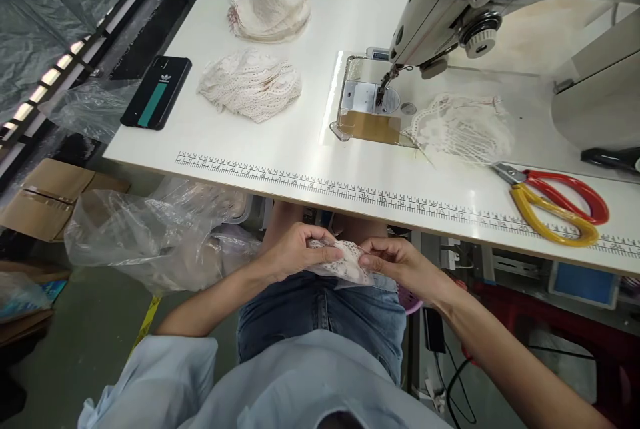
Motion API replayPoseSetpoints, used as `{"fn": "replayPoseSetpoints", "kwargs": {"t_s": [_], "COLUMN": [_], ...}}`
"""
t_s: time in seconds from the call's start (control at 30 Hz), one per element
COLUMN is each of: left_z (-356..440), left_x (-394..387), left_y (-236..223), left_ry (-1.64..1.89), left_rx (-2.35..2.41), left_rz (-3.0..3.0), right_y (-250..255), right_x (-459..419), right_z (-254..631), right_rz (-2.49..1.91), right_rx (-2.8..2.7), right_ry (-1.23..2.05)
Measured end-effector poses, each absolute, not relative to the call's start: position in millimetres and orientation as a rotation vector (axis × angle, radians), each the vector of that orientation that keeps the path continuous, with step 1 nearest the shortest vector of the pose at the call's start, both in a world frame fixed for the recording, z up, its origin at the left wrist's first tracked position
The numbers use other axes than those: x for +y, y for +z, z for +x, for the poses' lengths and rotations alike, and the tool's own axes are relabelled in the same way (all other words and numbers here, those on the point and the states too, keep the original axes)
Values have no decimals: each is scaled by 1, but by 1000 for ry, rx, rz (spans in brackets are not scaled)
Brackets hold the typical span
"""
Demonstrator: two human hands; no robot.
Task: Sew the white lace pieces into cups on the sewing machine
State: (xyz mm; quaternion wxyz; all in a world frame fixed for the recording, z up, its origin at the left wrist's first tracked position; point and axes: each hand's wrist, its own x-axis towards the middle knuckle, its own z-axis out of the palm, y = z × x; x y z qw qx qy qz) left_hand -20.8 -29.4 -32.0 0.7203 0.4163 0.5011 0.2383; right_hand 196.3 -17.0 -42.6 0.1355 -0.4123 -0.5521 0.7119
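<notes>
Over my lap, below the table's front edge, both hands pinch a small white lace piece (pixel 345 262). My left hand (pixel 295 250) grips its left side with closed fingers. My right hand (pixel 395 262) holds its right side, fingers curled. On the white table (pixel 300 149) above, a sewing machine (pixel 480 9) stands at the right, with another lace piece (pixel 460 129) lying beside its needle plate (pixel 367 99).
Two piles of lace pieces (pixel 250 85) (pixel 275 2) lie at the table's back left. A black phone (pixel 157 92) rests near the left edge. Red and yellow scissors (pixel 560 205) lie at the right. A clear plastic bag (pixel 155 235) and cardboard boxes (pixel 50 195) sit on the floor at left.
</notes>
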Motion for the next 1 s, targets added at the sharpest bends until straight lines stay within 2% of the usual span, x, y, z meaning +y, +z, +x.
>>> {"fn": "replayPoseSetpoints", "kwargs": {"t_s": [0.13,0.23,0.33,0.47,0.53,0.6,0.8,0.9,1.0], "left_z": [-16,-11,-8,-7,-5,0,12,14,17], "left_x": [-27,-26,-24,-23,-22,-21,-17,-15,-14], "left_y": [-34,-35,-33,-31,-31,-32,-37,-40,-43], "left_ry": [499,488,461,399,363,315,253,282,300], "left_rx": [1120,1111,1115,1060,1020,987,916,926,951], "left_rz": [1115,1227,1239,1082,1019,1000,954,940,995], "right_y": [-31,-21,-19,-23,-24,-24,-59,-86,-85], "right_x": [-20,-22,-20,-19,-21,-24,-44,-61,-70], "right_z": [194,182,174,179,183,189,249,296,311], "right_rz": [-1290,-1145,-1056,-1018,-994,-1016,-1312,-1670,-1774], "right_rx": [-1945,-2133,-2106,-1780,-1709,-1775,-2384,-2490,-2445], "right_ry": [1544,1244,1224,1545,1606,1514,825,680,656]}}
